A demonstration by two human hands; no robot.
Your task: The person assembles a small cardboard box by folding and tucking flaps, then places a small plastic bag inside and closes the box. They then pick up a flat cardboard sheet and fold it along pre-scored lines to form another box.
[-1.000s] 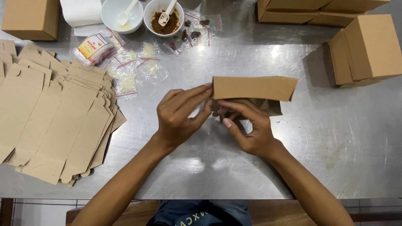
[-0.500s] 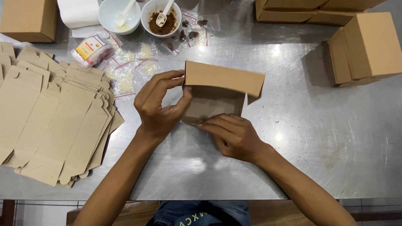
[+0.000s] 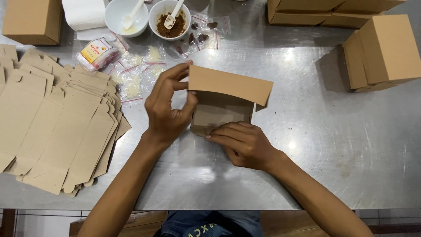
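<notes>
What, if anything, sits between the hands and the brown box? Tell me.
Nothing visible. The left hand grips the left side of the half-folded cardboard box, thumb on its wall, and the right hand presses its near edge against the steel table. The sachets and flat blanks lie off to the left, apart.

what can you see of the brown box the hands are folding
The half-folded box is plain brown cardboard, unprinted, standing open on the steel table near its middle. A long flap sticks out flat across its top towards the right; below it the hollow inside shows. The left hand grips its left side, thumb inside. The right hand presses fingers against its lower front edge.
</notes>
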